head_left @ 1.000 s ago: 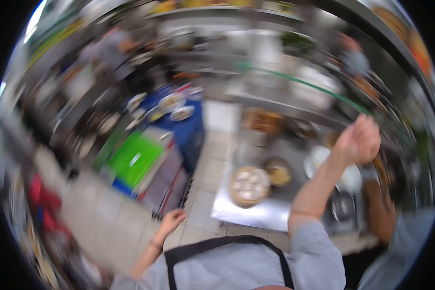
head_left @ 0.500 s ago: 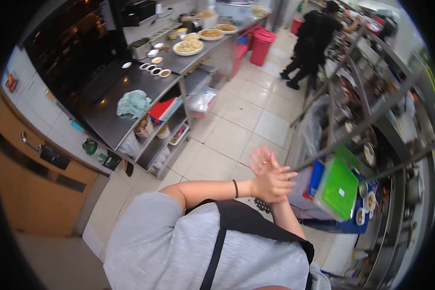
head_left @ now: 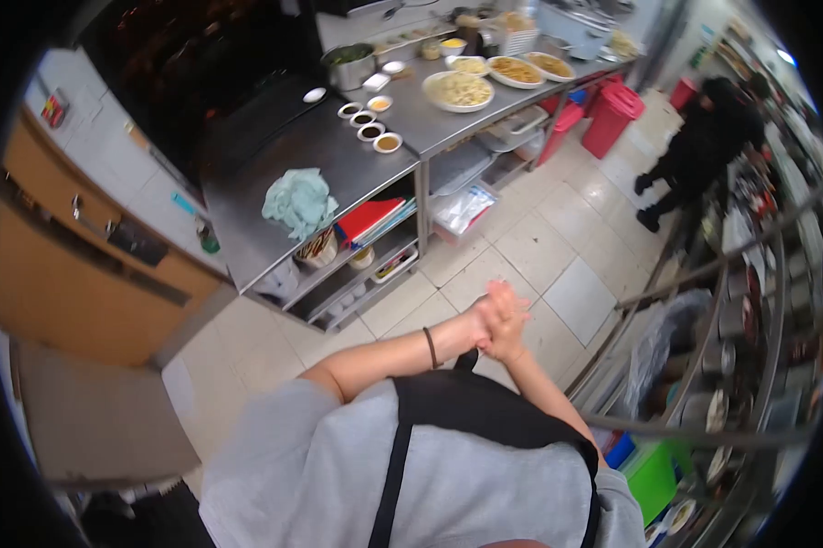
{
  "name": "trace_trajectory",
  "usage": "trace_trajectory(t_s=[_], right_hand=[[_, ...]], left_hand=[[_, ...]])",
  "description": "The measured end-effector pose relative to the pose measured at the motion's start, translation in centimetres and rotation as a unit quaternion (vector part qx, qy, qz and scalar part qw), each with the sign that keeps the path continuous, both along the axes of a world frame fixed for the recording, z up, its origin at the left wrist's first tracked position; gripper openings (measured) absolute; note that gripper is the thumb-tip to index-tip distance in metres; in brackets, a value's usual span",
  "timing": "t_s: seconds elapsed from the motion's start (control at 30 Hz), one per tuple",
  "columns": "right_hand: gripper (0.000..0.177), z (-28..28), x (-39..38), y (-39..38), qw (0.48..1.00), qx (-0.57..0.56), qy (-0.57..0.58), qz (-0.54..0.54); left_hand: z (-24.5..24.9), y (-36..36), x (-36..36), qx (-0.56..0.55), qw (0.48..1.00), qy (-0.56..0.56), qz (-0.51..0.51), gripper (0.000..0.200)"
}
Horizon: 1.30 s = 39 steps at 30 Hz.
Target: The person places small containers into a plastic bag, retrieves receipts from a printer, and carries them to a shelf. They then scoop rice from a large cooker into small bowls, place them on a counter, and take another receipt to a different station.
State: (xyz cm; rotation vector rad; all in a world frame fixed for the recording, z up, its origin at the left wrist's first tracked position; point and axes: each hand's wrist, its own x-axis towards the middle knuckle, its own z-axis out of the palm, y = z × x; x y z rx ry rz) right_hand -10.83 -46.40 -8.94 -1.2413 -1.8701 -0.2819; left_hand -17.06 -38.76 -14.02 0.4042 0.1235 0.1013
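Observation:
My left hand (head_left: 473, 330), with a dark band on its wrist, presses against my right hand (head_left: 506, 331) in front of my body, above the tiled floor. The right hand's fingers point upward and look stretched out, slightly blurred. Most of the left hand's fingers are hidden where the palms meet. No object shows in either hand. Below them are the black apron (head_left: 485, 406) and grey shirt that I wear.
A steel counter (head_left: 238, 196) on the left carries a light-blue cloth (head_left: 300, 203), sauce bowls and plates of food (head_left: 459, 91). A metal rack (head_left: 695, 429) and a green lid (head_left: 651, 479) are at right. A person in black (head_left: 704, 146) stands farther off, near red bins (head_left: 612, 121).
My view has turned to the right end of the counter's left side, so the counter appears nearer. My hands have come closer together, their fingers less spread. The green lid has shifted lower in view.

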Motion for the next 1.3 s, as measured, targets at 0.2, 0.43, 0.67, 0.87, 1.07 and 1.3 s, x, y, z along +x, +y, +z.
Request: trace_trajectory(t_s=[0.2,0.43,0.67,0.87,1.07,1.3], right_hand=[[0.045,-8.3,18.0,6.0,0.932,-0.273,-0.026,-0.239],[0.029,-6.0,22.9,24.7,0.930,-0.359,0.049,-0.057],[0.026,-6.9,24.5,31.3,0.905,-0.422,0.032,-0.030],[0.023,-14.3,33.6,27.9,0.798,-0.563,0.155,-0.149],[0.031,-15.7,37.9,31.6,0.790,-0.470,0.384,-0.086],[0.054,-16.4,43.0,35.6,0.485,-0.432,0.704,0.289]], left_hand=[[9.6,19.1,-4.0,0.449,0.831,0.258,0.203,0.074],[3.6,35.0,-19.2,0.552,0.252,0.761,0.229,0.067],[-0.8,44.5,-25.9,0.494,0.194,0.827,0.184,0.049],[6.0,41.1,-12.1,0.545,0.660,0.435,-0.281,0.047],[5.7,39.5,14.8,0.696,0.629,0.342,-0.055,0.045],[3.1,36.7,37.1,0.336,0.874,0.346,0.060,0.034]])
